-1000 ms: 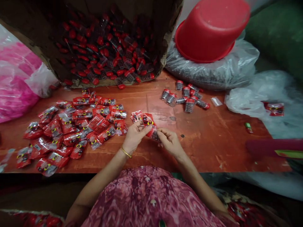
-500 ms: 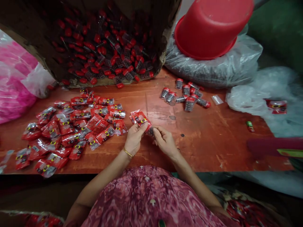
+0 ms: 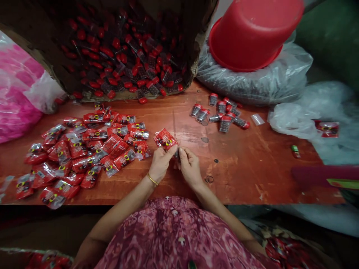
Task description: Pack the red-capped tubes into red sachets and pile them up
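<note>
My left hand is closed on a small red printed plastic packet, thumb on top near its lower right end. A second packet edge seems to lie under it. My right hand pinches at that same end, fingertips almost touching my left thumb. Between the two thumbs a small dark, clear-walled part shows; my fingers cover most of it. To the left spreads a heap of filled red packets. Several small clear jars with red lids and dark contents lie at the right, beyond my right hand.
A cardboard box full of red-lidded jars lies open at the back. A red tub rests upside down on a clear plastic sack. Loose plastic bags are at the right, a pink bag at the left. A small green-and-red object lies on the wooden table.
My right hand has moved slightly left, closer to my left hand, and turned more upright. The packet has shifted a little, and the dark contents at its end are now more covered.
</note>
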A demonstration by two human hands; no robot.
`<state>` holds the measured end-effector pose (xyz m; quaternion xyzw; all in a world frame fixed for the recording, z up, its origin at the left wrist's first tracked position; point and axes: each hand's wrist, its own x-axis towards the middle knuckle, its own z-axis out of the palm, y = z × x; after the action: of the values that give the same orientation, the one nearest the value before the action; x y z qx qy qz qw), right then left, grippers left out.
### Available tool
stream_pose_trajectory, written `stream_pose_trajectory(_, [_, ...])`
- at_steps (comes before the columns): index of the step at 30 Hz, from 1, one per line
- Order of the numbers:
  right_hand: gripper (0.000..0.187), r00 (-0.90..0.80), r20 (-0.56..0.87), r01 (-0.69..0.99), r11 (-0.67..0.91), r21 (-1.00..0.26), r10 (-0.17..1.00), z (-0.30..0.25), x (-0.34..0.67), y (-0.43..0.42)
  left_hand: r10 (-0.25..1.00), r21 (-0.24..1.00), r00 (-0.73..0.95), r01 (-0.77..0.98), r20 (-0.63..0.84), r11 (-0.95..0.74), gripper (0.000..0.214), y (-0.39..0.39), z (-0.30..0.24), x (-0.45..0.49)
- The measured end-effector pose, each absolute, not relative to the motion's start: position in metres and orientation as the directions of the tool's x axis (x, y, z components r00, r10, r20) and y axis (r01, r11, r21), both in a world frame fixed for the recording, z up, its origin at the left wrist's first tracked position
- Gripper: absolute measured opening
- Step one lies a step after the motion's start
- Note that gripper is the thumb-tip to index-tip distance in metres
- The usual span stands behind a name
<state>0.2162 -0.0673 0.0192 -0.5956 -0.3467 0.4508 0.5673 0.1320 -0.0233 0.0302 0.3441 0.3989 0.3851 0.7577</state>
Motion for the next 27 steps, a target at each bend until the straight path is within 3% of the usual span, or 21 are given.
stream_pose_trajectory(3, [0.029, 0.355, -0.163, -0.198, -0.097, -0.975, 0.92, 0.018, 0.216, -0.067, 0.866, 0.816, 0.37, -0.346, -0.336, 0.464, 0.034, -0.018, 0.033, 0.126])
stream_pose_trajectory(7, [0.026, 0.293, -0.158, -0.188, -0.105, -0.977, 0.943, 0.015, 0.217, -0.07, 0.882, 0.815, 0.344, -0.372, -0.322, 0.443, 0.034, -0.015, 0.035, 0.125])
stream_pose_trajectory(13, [0.026, 0.431, -0.141, -0.203, -0.057, -0.978, 0.891, 0.014, 0.213, -0.067, 0.864, 0.869, 0.42, -0.275, -0.277, 0.412, 0.04, -0.022, 0.026, 0.129])
stream_pose_trajectory(18, [0.022, 0.461, -0.092, -0.122, -0.04, -0.992, 0.882, 0.022, 0.215, -0.066, 0.92, 0.841, 0.32, -0.411, -0.228, 0.351, 0.044, -0.021, 0.025, 0.126])
stream_pose_trajectory(27, [0.021, 0.475, -0.026, -0.06, 0.003, -0.998, 0.879, 0.02, 0.215, -0.055, 0.933, 0.88, 0.278, -0.353, -0.227, 0.319, 0.036, -0.025, 0.024, 0.128])
